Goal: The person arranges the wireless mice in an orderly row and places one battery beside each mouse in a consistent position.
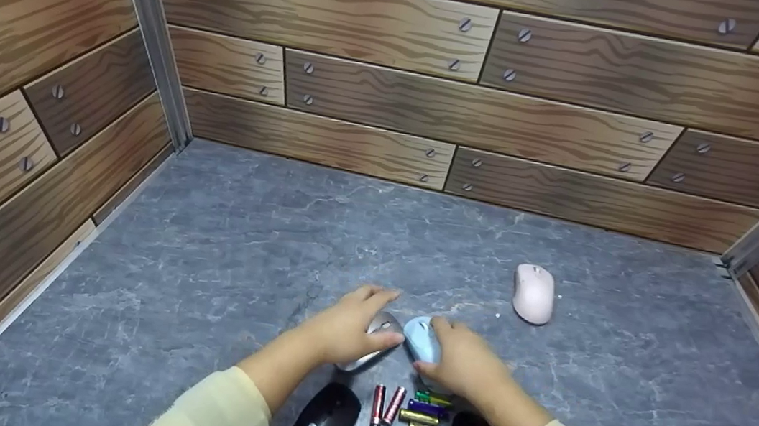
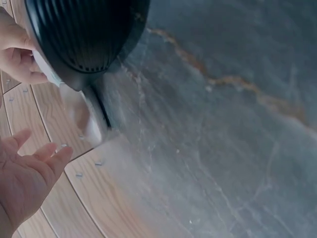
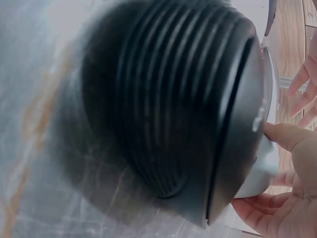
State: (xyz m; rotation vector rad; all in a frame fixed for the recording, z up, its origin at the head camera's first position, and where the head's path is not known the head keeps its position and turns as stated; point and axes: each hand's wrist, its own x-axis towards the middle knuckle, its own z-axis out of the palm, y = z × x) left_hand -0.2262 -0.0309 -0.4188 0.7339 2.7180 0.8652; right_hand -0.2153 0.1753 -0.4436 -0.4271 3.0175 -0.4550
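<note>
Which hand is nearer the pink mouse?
Right hand: gripping the blue mouse, below-left of the pink mouse in the head view. The left hand is farther left, at the silver mouse.

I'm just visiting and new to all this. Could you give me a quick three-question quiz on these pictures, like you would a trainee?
1. How many black mice show in the head view?
2. True or false: the pink mouse lies between the left hand and the right hand.
3. What does the right hand hold? a) a white mouse b) a light blue mouse c) nothing

Key:
1. Two, one on either side of the batteries.
2. False; it lies apart, right of both hands.
3. b
</note>
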